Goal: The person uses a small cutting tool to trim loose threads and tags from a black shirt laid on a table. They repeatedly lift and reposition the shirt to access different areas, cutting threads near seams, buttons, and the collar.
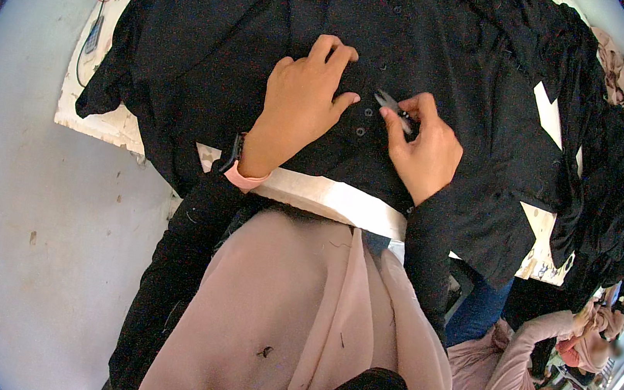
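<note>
- The right hand (428,151)'s grip was clamped on snips (389,101), their tips just beside the buttons (369,112); a slip could have nicked the shirt (213,50) or cut a button loose.
- The left hand (300,100)'s grip was apart, its thumb near the blades; careless snipping risked that thumb.
- The shirt lay across the surface (327,195), overhanging its near edge at right; hanging weight could have dragged it.

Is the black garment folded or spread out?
Mostly spread out: the garment lies wide across the table, its buttons showing.
</note>
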### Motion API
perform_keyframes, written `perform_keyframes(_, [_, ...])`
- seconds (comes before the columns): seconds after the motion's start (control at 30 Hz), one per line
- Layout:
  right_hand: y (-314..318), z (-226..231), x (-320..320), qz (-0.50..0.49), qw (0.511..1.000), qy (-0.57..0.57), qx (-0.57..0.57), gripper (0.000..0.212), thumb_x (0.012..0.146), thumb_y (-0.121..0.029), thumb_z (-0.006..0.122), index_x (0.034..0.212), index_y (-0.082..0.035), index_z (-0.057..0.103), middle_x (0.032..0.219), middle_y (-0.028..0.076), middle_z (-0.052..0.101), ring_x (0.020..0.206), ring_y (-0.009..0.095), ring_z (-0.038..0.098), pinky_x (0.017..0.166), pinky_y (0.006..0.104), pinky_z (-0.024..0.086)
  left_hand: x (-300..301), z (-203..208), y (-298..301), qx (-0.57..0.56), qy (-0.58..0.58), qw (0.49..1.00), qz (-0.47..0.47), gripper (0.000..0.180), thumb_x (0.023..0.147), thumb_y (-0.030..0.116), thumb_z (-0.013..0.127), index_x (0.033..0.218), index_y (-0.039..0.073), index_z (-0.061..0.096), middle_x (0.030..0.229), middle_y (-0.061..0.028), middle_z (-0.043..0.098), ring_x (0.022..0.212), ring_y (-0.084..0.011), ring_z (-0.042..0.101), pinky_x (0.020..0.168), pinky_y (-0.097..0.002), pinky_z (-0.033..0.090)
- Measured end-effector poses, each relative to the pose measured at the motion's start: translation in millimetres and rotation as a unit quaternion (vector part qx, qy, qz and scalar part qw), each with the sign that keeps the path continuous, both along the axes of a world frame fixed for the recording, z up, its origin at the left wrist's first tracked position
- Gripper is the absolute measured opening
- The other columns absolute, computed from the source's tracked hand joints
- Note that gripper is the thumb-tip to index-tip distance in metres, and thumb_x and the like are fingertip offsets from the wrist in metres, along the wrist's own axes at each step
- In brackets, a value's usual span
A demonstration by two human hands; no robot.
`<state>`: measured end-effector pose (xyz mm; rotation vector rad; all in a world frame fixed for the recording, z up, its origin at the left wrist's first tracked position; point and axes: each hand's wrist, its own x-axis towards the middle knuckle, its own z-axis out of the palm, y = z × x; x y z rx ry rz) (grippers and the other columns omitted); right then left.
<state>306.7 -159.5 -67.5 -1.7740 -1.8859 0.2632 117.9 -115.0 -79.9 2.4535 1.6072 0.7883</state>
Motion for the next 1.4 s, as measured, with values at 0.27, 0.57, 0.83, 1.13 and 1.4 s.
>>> perform_keyframes(0.27, [35, 3, 8, -0.003, 0.999, -0.040, -0.012, 0.027, 0.088, -0.035, 0.070, 0.094, -0.011, 0.060, 0.074, 0.014, 0.070, 0.067, 0.033, 0.070, 0.056, 0.0448, 0.052, -3, 5, 10, -0.095, -0.045, 0.994, 0.017, 0.034, 0.089, 0.018, 0.067, 0.120, 0.015, 0.054, 0.106, -0.0102, 0.061, 0.077, -0.0337, 0.069, 0.068, -0.0440, 0.057])
perform_keyframes(0.57, [44, -7, 7, 0.010, 0.999, -0.041, -0.002, 0.026, 0.088, -0.035, 0.070, 0.092, -0.011, 0.060, 0.071, 0.014, 0.069, 0.065, 0.035, 0.069, 0.055, 0.0464, 0.052, -12, -2, 18, -0.021, -0.176, 0.984, 0.028, 0.036, 0.085, 0.009, 0.068, 0.118, 0.017, 0.059, 0.109, -0.0038, 0.063, 0.097, -0.0292, 0.064, 0.078, -0.0400, 0.053])
perform_keyframes(0.83, [48, -16, 7, 0.036, 0.997, -0.058, 0.038, 0.024, 0.089, -0.033, 0.069, 0.091, -0.011, 0.059, 0.071, 0.014, 0.069, 0.064, 0.035, 0.068, 0.055, 0.0458, 0.052, -28, 6, 33, 0.086, 0.039, 0.988, -0.118, 0.029, 0.089, 0.006, 0.058, 0.110, 0.020, 0.071, 0.106, 0.0023, 0.071, 0.104, -0.0190, 0.063, 0.095, -0.0382, 0.038])
perform_keyframes(1.13, [57, -10, 8, 0.015, 0.999, -0.029, 0.040, 0.024, 0.089, -0.032, 0.069, 0.093, -0.011, 0.059, 0.076, 0.013, 0.071, 0.066, 0.034, 0.069, 0.055, 0.0441, 0.053, -6, 9, 77, 0.105, 0.034, 0.987, -0.113, 0.019, 0.084, 0.020, 0.071, 0.101, 0.014, 0.066, 0.092, -0.0040, 0.067, 0.085, -0.0237, 0.067, 0.072, -0.0396, 0.046])
perform_keyframes(1.4, [79, -5, 6, 0.036, 0.994, -0.102, 0.014, 0.026, 0.089, -0.034, 0.067, 0.094, -0.010, 0.059, 0.077, 0.012, 0.071, 0.066, 0.033, 0.069, 0.061, 0.0448, 0.053, 13, -15, 106, 0.109, 0.064, 0.975, -0.181, 0.010, 0.085, 0.017, 0.068, 0.089, 0.009, 0.065, 0.089, -0.0071, 0.060, 0.084, -0.0257, 0.067, 0.072, -0.0387, 0.050])
